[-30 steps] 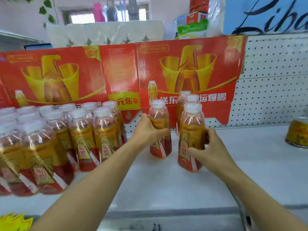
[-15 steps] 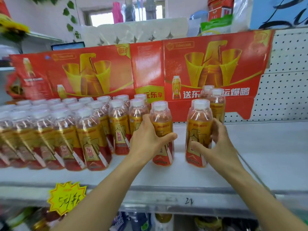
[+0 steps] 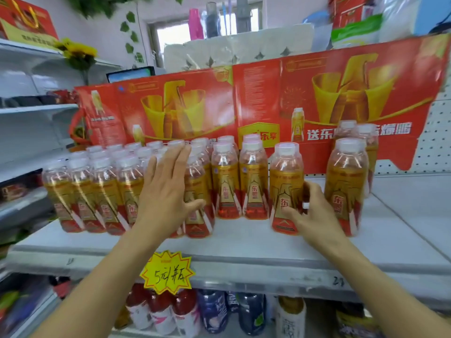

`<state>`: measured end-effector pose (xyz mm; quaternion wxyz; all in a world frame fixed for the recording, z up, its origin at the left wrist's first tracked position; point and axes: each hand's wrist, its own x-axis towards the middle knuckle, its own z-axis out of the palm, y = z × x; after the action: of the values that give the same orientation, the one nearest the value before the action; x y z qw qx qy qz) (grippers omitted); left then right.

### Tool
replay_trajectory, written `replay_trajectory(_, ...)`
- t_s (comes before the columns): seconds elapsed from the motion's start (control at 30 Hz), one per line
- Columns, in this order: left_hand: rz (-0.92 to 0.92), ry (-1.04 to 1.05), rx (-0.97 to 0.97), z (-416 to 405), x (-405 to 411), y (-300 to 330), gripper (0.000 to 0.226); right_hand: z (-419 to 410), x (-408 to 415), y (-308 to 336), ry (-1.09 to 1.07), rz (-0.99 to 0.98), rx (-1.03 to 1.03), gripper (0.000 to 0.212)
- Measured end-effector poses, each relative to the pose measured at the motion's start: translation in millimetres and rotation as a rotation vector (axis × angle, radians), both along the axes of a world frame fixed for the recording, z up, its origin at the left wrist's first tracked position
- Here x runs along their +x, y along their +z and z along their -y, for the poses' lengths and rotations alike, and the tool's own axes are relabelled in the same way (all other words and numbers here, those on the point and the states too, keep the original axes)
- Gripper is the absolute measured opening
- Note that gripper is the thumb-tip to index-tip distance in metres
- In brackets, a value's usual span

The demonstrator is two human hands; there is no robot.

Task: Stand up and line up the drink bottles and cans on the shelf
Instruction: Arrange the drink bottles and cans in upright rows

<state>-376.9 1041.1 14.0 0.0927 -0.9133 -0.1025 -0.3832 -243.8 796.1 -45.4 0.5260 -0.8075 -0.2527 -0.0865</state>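
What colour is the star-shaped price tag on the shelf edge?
The price tag is yellow with a red edge, seen in the head view.

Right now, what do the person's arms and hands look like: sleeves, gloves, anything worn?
Both forearms are bare up to the bottom edge of the picture: no sleeves in view. The left hand and the right hand wear no gloves, and no watch, bracelet or ring shows. The fingers are bare too. No markings show on either arm. Anything worn above the forearms is out of view.
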Motion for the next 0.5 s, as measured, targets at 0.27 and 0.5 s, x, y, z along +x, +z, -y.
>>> replay_trajectory(0.27,-0.068,-0.007,0.002,-19.9,0.5,-0.1,0.119,-42.2,-35.9,1.7,0.172,-0.014,-0.023,0.058)
replay_trajectory(0.5,-0.073,-0.044,0.006,-23.0,0.8,-0.7,0.118,-88.0,-40.5,0.5,0.225,0.0,-0.043,0.063)
